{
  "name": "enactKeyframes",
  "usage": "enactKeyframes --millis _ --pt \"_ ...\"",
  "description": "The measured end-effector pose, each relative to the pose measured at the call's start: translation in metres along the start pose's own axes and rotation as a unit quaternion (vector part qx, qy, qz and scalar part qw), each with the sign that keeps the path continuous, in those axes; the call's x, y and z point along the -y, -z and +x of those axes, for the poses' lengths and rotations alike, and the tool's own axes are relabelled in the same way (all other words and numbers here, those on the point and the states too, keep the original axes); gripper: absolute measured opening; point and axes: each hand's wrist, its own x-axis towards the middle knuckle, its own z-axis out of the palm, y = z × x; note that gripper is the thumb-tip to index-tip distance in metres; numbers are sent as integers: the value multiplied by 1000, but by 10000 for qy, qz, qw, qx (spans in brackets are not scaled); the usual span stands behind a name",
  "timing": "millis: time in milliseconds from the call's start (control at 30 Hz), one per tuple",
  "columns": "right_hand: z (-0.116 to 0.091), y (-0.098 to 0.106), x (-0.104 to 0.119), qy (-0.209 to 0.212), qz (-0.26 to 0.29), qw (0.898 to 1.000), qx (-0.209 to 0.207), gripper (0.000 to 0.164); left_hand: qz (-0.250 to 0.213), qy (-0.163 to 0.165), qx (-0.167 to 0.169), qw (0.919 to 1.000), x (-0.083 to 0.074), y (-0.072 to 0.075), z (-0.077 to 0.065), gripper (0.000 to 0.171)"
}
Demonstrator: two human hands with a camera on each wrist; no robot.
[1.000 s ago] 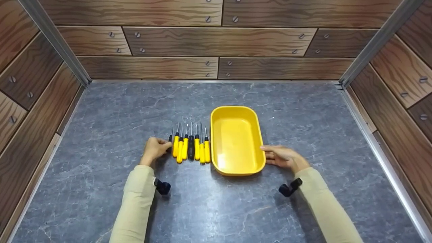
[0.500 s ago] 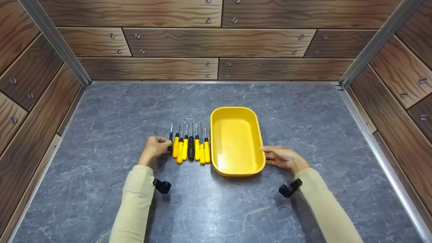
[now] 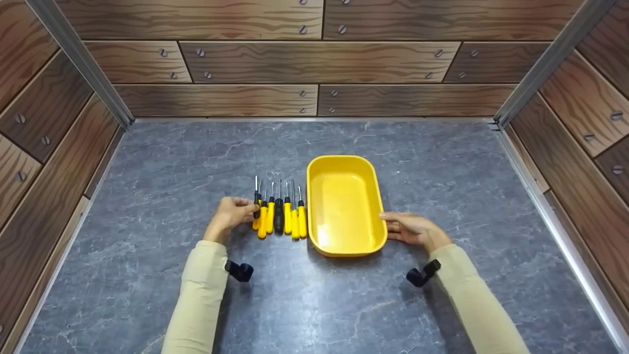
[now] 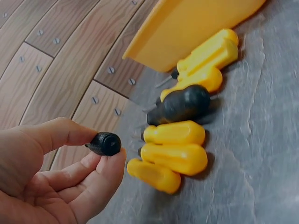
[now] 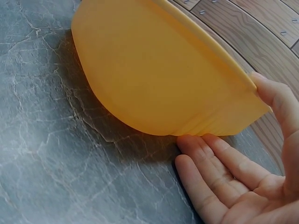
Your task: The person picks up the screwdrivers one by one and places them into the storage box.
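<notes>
In the head view my left hand [image 3: 230,215] pinches a small black screwdriver [image 4: 106,144] between thumb and fingers, its shaft pointing away. It is held above the left end of a row of screwdrivers, partly covering the leftmost yellow-handled screwdriver [image 4: 154,176]. Other yellow-handled screwdrivers [image 3: 270,219] and one with a thicker black handle [image 3: 279,216] lie side by side on the surface. A yellow plastic bin [image 3: 344,206] stands right of the row. My right hand [image 3: 410,228] holds its right side, thumb at the rim and fingers against the lower outer wall.
Grey marble-patterned tabletop [image 3: 314,305] lies under everything. Wood-print panels [image 3: 314,61] stand at the back and both sides, with metal corner rails [image 3: 81,64] between them. A black wrist camera [image 3: 239,270] sits on each sleeve.
My left hand has lifted the small black screwdriver from the row's left end and shifted slightly right, over the neighbouring yellow one. My right hand and the bin stay put.
</notes>
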Motion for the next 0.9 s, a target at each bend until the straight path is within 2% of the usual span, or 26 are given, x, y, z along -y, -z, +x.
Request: enactKeyframes --millis 333,500,667,800,900 --pt "0 1 1 19 5 10000 66 11 13 -213 81 9997 -13 -13 -5 32" --pt "-1 2 0 27 -50 9999 98 23 6 -346 215 9992 -15 -21 -6 32" --pt "0 1 -1 42 -53 9999 95 32 46 -284 300 9991 -16 -27 -7 31" --pt "0 0 0 45 -61 10000 31 32 -86 -291 330 9990 -19 -31 -8 29" --pt "0 0 -1 57 -67 10000 17 30 -102 -420 394 9983 -21 -34 -9 29"
